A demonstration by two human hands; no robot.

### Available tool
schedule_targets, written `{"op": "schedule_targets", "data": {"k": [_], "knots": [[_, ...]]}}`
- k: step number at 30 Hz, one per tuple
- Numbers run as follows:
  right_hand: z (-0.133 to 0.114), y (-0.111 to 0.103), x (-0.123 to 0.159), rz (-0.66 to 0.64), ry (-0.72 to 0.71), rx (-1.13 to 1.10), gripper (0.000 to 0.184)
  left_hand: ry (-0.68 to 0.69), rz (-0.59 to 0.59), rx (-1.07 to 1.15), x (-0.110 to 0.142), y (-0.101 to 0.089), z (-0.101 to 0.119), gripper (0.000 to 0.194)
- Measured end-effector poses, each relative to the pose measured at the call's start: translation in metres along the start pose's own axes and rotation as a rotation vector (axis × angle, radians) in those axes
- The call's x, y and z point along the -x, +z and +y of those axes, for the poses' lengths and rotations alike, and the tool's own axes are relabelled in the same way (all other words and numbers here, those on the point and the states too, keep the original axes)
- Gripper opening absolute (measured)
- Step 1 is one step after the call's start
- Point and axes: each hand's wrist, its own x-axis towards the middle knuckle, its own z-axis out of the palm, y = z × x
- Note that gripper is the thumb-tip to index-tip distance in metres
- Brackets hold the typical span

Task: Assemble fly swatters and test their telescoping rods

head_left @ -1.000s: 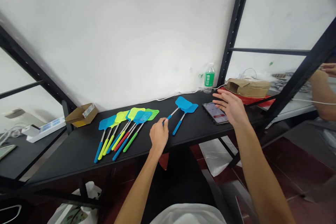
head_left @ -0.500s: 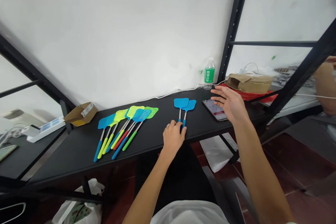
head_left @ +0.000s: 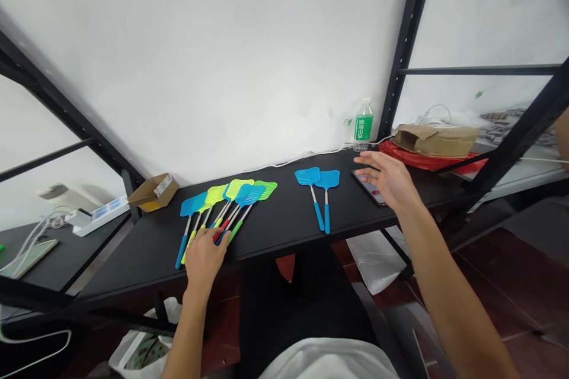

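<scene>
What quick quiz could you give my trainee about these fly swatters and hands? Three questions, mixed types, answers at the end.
1. Multiple choice: how many fly swatters lie apart from the larger group?
A) one
B) two
C) four

2. True or false: the left hand is over handles in the larger group.

3. Fill in the blank: the right hand partly hides a ____ from the camera.

Key:
1. B
2. True
3. Smartphone
</scene>
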Motion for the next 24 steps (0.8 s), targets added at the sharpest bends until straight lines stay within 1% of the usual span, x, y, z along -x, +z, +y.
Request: {"op": "schedule_targets", "data": {"k": [2,5,7,12,14,18,20,22,24], "knots": [[0.003,0.005,0.002,-0.02,0.019,0.005,0.028,0.007,-0.034,0.01,0.002,0.002,-0.006,0.036],[0.007,0.013,0.005,-0.053,0.044,0.026,0.029,0.044,-0.018,0.001,0.002,0.004,-0.001,0.037],[0.008,0.017,0.007,-0.075,0.052,0.04,0.029,0.04,-0.019,-0.004,0.001,0.004,0.0,0.039],[0.011,0.022,0.009,-0.098,0.053,0.066,0.031,0.04,-0.069,-0.023,0.002,0.003,-0.005,0.041],[0.011,0.024,0.01,-0.103,0.06,0.07,0.031,0.041,-0.059,-0.02,0.002,0.003,-0.005,0.038],[0.01,0.03,0.013,-0.121,0.079,0.054,0.029,0.03,0.006,0.005,0.002,0.0,0.0,0.033],[0.01,0.033,0.015,-0.127,0.084,0.049,0.03,-0.023,0.011,0.059,0.002,-0.007,0.005,0.033],[0.011,0.038,0.017,-0.154,0.088,0.062,0.031,-0.056,0.004,0.184,0.004,-0.017,0.014,0.033],[0.015,0.046,0.022,-0.238,0.108,0.102,0.035,-0.016,0.015,0.385,0.009,-0.028,0.028,0.033]]}}
